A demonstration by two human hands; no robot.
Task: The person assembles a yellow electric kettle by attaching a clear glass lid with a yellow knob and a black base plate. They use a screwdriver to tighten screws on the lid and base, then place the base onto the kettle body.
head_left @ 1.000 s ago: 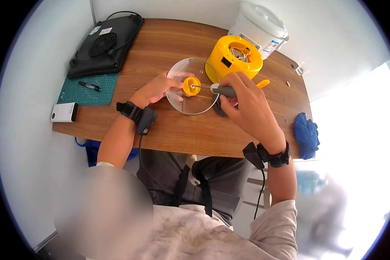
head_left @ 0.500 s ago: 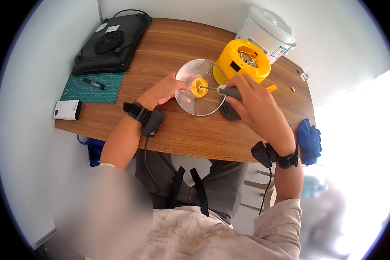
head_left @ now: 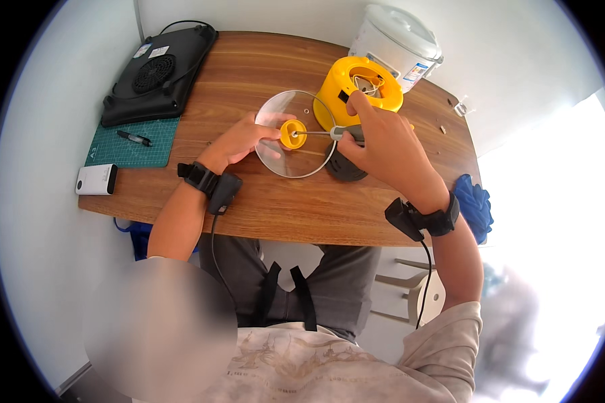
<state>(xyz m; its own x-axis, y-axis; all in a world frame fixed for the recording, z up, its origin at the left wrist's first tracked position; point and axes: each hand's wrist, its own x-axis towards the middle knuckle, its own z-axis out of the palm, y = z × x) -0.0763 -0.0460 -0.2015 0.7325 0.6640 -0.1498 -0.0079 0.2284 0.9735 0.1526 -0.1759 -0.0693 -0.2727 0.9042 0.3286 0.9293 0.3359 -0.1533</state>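
Observation:
A clear round glass lid [head_left: 275, 107] with a pale rim is tilted above the middle of the table. At its centre is a yellow knob [head_left: 293, 125]. My left hand [head_left: 245, 140] grips the lid at the knob, thumb at the knob's edge, other fingers showing through the glass. My right hand [head_left: 393, 144] holds a screwdriver [head_left: 341, 132] by its grey handle, index finger raised above it and thumb below. Its shaft points left, and the tip meets the knob's centre. The remaining right fingers are hidden.
Behind the lid stands a yellow ring-shaped housing [head_left: 329, 87] with a white cord inside. A dark grey round part [head_left: 346, 166] lies near the lid. Further back is a white rice cooker [head_left: 390, 47]. Left are a black cooling pad [head_left: 158, 74], green cutting mat [head_left: 107, 148], pen [head_left: 134, 138] and power bank [head_left: 96, 180].
My right index finger has lifted off the handle and the wrist has turned. The whole view has shifted slightly; the screwdriver tip stays in the knob.

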